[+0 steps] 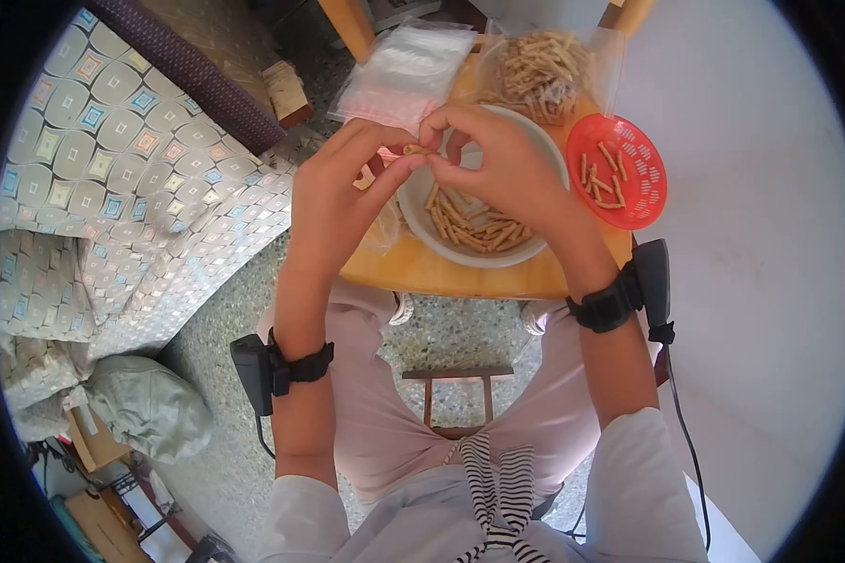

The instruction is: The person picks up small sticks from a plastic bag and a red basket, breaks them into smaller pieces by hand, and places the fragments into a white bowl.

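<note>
My left hand and my right hand meet over the left rim of a white bowl. Between their fingertips is a short brown stick, with the fingers of both hands pinched closed on it; the fingers cover part of it. Inside the bowl lie several similar brown sticks, loosely piled. A red slotted basket to the right holds several more. Behind the bowl, a clear plastic bag is full of them.
A stack of clear bags lies at the back left of the wooden chair seat. A white wall stands at the right. Patterned fabric covers furniture on the left, with a grey-green bag below.
</note>
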### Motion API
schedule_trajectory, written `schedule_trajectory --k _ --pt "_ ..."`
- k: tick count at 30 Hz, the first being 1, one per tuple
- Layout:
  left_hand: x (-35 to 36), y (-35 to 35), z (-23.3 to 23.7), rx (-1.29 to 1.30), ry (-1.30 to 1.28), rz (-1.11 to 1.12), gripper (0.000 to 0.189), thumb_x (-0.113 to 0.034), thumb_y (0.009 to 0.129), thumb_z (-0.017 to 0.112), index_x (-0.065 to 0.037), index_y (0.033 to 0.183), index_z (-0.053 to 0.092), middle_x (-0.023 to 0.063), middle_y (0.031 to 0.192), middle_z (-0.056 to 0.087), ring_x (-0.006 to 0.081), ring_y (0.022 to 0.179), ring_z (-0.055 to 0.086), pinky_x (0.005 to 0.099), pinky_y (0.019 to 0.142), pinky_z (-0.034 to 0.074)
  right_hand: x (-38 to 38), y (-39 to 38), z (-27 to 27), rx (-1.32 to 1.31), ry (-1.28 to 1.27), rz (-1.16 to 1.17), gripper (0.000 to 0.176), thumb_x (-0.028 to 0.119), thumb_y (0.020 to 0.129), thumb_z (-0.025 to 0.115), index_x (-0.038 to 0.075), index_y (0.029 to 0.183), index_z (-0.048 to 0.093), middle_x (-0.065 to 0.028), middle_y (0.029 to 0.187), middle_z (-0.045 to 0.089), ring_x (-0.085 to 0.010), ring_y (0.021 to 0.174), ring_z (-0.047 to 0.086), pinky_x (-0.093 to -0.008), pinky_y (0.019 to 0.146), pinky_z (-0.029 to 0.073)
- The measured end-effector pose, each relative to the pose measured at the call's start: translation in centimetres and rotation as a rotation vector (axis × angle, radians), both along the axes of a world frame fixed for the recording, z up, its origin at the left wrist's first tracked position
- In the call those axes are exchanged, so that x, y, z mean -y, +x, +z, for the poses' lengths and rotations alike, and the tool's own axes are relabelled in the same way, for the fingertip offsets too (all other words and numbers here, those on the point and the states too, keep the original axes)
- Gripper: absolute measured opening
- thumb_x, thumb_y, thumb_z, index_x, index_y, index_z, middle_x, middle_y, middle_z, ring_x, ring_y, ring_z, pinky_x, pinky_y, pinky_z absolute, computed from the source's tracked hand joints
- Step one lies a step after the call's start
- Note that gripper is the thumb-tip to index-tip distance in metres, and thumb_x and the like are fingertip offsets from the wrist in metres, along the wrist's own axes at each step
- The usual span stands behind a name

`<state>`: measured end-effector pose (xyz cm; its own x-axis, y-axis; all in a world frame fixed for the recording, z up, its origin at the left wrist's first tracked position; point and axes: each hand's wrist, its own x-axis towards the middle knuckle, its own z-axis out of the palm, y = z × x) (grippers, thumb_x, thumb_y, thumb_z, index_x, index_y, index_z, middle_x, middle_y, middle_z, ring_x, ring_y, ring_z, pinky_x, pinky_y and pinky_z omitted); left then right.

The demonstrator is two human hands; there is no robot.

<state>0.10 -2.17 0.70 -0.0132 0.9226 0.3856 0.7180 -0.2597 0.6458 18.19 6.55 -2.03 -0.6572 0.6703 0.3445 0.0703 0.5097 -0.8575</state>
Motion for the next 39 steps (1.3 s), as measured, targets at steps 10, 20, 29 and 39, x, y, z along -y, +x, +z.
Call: schedule_trajectory --k 10,20,29,39 --pt "-0.4 1.5 -0.3 0.041 0.205 -0.081 0.021 -0.003 0.082 0.078 -0.007 0.101 0.071 0.0040 0.099 0.067 0.0093 0.071 0.058 0.0237 0.061 0.043 -0.1 0.3 0.3 -0.049 0.118 -0.034 0.021 0.013 0.086 0.070 0.008 0.106 0.066 -0.0071 0.097 0.066 -0.0223 0.080 0.065 -0.0348 0.072 0.052" --pt "-0.8 1.5 -0.8 0.028 0.222 0.067 0.015 -0.010 0.089 0.073 -0.008 0.103 0.070 0.0050 0.098 0.069 0.0156 0.069 0.065 0.0271 0.062 0.050 -0.7 0.6 0.4 -0.089 0.239 -0.202 0.019 0.016 0.084 0.075 0.007 0.100 0.067 -0.0067 0.096 0.066 -0.0221 0.081 0.065 -0.0338 0.074 0.052" --pt "-0.8 1.2 -1.2 -0.064 0.158 0.111 0.018 -0.012 0.088 0.074 -0.009 0.104 0.068 0.0044 0.096 0.069 0.0184 0.071 0.068 0.0293 0.062 0.051 0.4 0.2 1.8 -0.199 0.150 -0.177 0.028 0.019 0.083 0.076 0.008 0.108 0.069 -0.0067 0.095 0.069 -0.0205 0.079 0.065 -0.0327 0.076 0.052" --pt "-0.5 1.3 -1.2 -0.117 0.078 0.140 0.020 -0.009 0.087 0.072 -0.006 0.107 0.067 0.0061 0.097 0.068 0.0197 0.077 0.068 0.0305 0.066 0.051 0.8 -0.5 0.8 -0.144 0.388 -0.129 0.014 0.019 0.086 0.071 0.013 0.099 0.070 -0.0010 0.095 0.069 -0.0182 0.081 0.068 -0.0335 0.074 0.048"
